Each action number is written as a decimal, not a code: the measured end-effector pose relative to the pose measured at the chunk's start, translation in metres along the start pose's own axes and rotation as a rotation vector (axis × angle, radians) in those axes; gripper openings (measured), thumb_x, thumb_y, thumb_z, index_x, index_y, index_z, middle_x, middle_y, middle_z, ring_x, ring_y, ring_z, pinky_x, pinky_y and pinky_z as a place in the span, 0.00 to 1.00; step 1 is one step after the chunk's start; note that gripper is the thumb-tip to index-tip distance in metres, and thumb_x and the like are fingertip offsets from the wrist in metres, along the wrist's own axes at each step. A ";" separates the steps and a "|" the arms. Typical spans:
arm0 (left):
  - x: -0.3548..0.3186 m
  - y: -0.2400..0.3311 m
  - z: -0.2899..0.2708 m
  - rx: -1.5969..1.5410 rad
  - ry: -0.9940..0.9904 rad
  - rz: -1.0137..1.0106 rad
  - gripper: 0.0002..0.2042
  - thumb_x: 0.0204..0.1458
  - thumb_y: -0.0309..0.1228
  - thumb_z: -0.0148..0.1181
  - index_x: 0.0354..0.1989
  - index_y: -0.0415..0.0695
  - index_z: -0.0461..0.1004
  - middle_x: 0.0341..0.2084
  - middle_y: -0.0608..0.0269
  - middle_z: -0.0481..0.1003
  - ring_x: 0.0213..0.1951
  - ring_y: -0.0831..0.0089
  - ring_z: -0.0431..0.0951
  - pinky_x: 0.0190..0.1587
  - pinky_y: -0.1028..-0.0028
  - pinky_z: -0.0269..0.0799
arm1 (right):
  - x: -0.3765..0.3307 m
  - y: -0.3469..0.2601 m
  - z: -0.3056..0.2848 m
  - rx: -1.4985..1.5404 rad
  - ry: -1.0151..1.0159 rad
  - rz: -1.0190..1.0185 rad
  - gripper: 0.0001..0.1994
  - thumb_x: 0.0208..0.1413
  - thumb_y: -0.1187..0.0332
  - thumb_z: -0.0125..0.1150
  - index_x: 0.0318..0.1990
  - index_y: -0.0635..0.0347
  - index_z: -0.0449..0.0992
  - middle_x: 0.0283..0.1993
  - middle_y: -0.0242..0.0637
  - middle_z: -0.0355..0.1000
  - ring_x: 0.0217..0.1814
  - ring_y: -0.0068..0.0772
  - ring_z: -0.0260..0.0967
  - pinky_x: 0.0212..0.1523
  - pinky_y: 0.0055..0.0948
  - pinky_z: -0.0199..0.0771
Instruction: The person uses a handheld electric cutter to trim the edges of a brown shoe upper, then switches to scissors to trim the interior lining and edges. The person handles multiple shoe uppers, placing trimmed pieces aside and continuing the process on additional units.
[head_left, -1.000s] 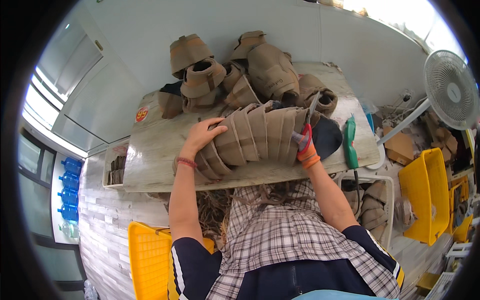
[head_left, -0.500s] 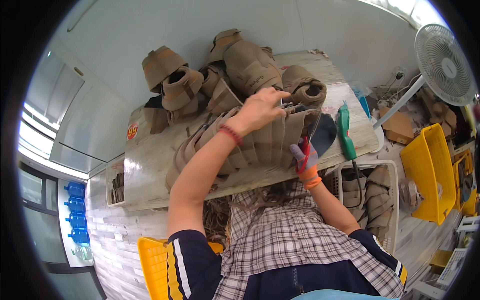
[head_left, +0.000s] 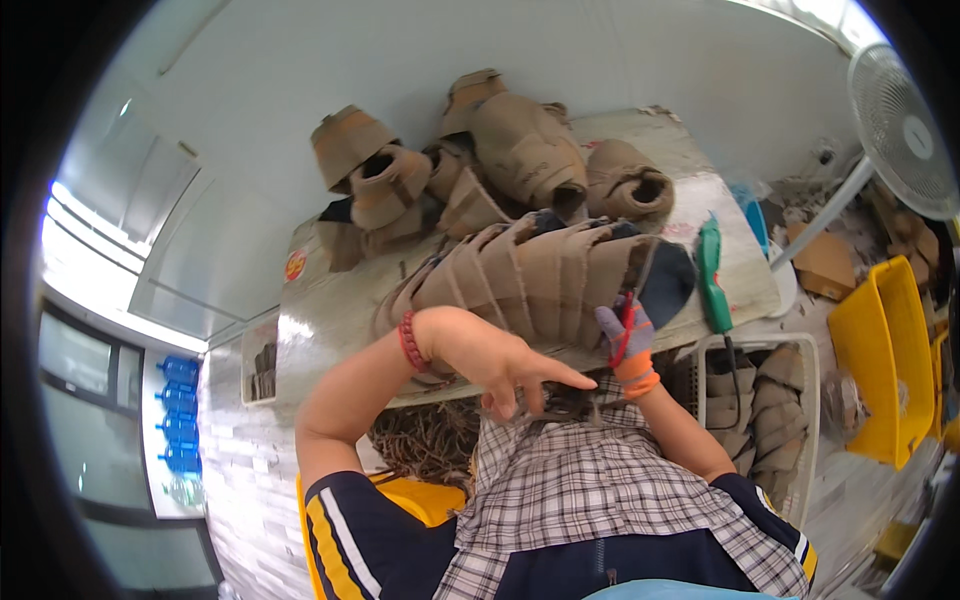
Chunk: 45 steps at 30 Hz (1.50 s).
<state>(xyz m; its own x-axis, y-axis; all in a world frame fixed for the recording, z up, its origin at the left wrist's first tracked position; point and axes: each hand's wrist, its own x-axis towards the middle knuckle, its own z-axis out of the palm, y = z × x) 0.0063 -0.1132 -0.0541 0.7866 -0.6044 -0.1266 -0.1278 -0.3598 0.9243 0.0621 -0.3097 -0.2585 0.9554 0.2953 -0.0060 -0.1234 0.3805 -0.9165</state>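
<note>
A row of brown shoe uppers (head_left: pixel 530 280) lies overlapped across the pale table (head_left: pixel 330 310). My left hand (head_left: pixel 490 360), a red bead bracelet at its wrist, hovers over the table's front edge just below that row. Its fingers are apart, the index finger points right, and I see nothing in it. My right hand (head_left: pixel 625 335) wears a grey-purple glove with an orange cuff. It grips a small red-handled tool (head_left: pixel 624 318) at the right end of the row, beside a dark upper (head_left: pixel 668 282).
More brown uppers are heaped at the back (head_left: pixel 520 150). A green hand tool (head_left: pixel 710 275) lies at the table's right. A white basket (head_left: pixel 812 400) of brown pieces, yellow bins (head_left: pixel 885 340) and a fan (head_left: pixel 900 130) stand to the right. Tangled scraps (head_left: pixel 430 440) hang below the table.
My left hand lay on the row, reached to the far uppers, and has now come back to the table's front edge. The right hand stays at the row's right end.
</note>
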 end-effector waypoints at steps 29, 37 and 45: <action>-0.285 0.005 -0.064 -0.610 1.691 0.662 0.20 0.58 0.30 0.48 0.58 0.37 0.59 0.57 0.53 0.62 0.60 0.57 0.59 0.64 0.51 0.49 | -0.010 -0.097 -0.073 -0.341 -0.297 -0.057 0.18 0.53 0.66 0.55 0.50 0.61 0.65 0.36 0.26 0.61 0.31 0.17 0.57 0.30 0.15 0.59; -0.226 -0.070 0.140 -1.138 1.391 0.514 0.19 0.57 0.33 0.49 0.57 0.42 0.63 0.52 0.55 0.67 0.56 0.59 0.65 0.59 0.61 0.59 | -0.039 -0.204 0.063 -1.231 -0.726 -0.953 0.16 0.34 0.71 0.66 0.34 0.57 0.68 0.30 0.40 0.67 0.36 0.45 0.67 0.37 0.36 0.68; -0.168 -0.084 0.187 -1.441 1.394 0.357 0.19 0.56 0.30 0.50 0.57 0.40 0.62 0.54 0.58 0.66 0.57 0.61 0.64 0.62 0.62 0.57 | -0.036 -0.152 0.106 -1.633 -0.993 -0.987 0.13 0.44 0.56 0.61 0.32 0.53 0.75 0.30 0.33 0.72 0.35 0.33 0.71 0.38 0.28 0.69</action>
<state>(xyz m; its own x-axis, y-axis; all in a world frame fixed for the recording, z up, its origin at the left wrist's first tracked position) -0.2279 -0.1145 -0.1783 0.7654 0.5912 -0.2541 -0.4273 0.7622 0.4863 0.0182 -0.2849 -0.0769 0.0611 0.9729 0.2229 0.9943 -0.0788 0.0713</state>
